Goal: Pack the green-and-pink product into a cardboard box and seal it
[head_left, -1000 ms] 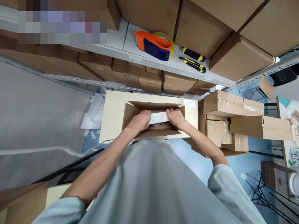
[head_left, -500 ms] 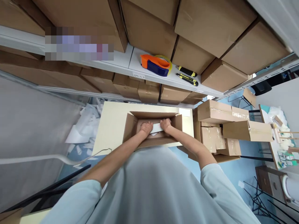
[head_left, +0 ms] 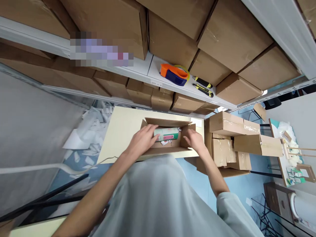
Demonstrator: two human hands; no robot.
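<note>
An open cardboard box [head_left: 167, 151] stands on a pale table [head_left: 120, 131] in front of me. Inside it lies a small white and green packet with a pink mark [head_left: 166, 134], on top of other small items. My left hand [head_left: 142, 140] rests over the box's left flap with fingers stretched out, the fingertips touching the packet's left end. My right hand [head_left: 195, 140] hovers over the box's right flap, fingers spread and holding nothing.
A shelf behind holds an orange and blue tape dispenser [head_left: 174, 73] and two yellow-black utility knives [head_left: 202, 85] among large cartons. Taped boxes [head_left: 237, 135] are stacked to the right. White paper scraps [head_left: 86, 131] litter the floor at left.
Both hands held the packet at its ends and lowered it into the box; now they have let go and drawn apart, and the packet lies in the box.
</note>
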